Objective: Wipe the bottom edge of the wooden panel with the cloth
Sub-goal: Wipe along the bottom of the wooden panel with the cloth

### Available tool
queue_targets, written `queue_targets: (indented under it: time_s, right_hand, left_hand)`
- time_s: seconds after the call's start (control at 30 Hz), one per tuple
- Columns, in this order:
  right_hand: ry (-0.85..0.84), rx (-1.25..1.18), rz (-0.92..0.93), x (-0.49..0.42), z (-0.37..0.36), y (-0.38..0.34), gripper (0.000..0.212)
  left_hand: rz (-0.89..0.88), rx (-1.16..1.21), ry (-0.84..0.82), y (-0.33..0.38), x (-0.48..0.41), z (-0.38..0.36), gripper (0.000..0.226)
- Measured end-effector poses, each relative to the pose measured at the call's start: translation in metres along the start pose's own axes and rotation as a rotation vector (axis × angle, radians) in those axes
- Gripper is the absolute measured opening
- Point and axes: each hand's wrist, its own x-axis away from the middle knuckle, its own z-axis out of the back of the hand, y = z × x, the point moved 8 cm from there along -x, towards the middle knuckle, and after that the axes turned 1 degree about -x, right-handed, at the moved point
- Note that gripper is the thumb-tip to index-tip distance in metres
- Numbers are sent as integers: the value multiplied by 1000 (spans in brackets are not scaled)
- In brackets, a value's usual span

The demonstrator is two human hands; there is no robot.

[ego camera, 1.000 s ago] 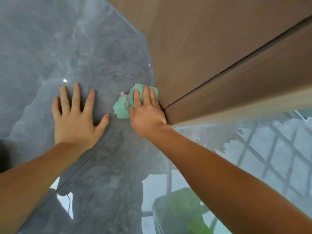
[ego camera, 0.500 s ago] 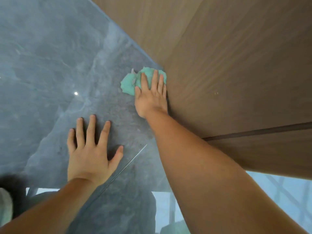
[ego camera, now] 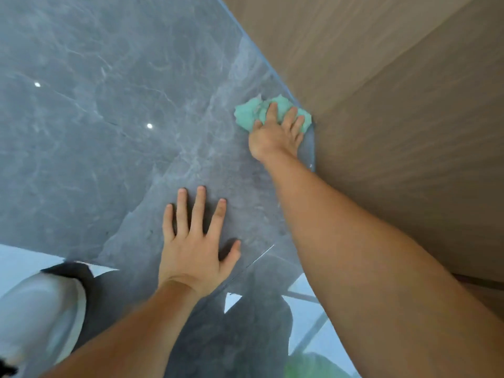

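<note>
1. Grip: the right hand (ego camera: 275, 136) lies palm-down on the bunched green cloth (ego camera: 246, 115), fingers (ego camera: 289, 117) spread and pressing it flat (a pressing hold, not a closed fist).
2. Location: the cloth sits on the grey marble floor (ego camera: 109, 105), touching the bottom edge of the wooden panel (ego camera: 395, 105) where the two meet.
3. Support: the left hand (ego camera: 195, 241) is open flat on the floor, holding nothing, well apart from the cloth.
4. Risk: the cloth is only pinned, so a fast stroke could probably leave it behind or ride it onto the floor, missing the edge.
5. Risk: the glossy floor may let the bracing palm slide.
6. Count: one cloth, one panel, two hands, one white shoe (ego camera: 38, 317) at lower left.
</note>
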Motion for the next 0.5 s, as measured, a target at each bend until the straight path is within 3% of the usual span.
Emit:
queue_targets:
  time_s: [0.07,0.23,0.33,0.5]
  right_hand:
    - [51,32,-42,-26,-1,-42,67]
    - [39,181,504,-37,-16,-167,57]
    - [45,257,563,-50,-1,-154,57]
    - [154,383,475,-34,21,-68,64]
  left_hand:
    - [-9,12,27,0,-2,-2,76]
    - [34,94,49,-5,-4,3,80]
    - [33,99,66,-5,-1,5,82]
    - [9,40,113,-7,1,0,77]
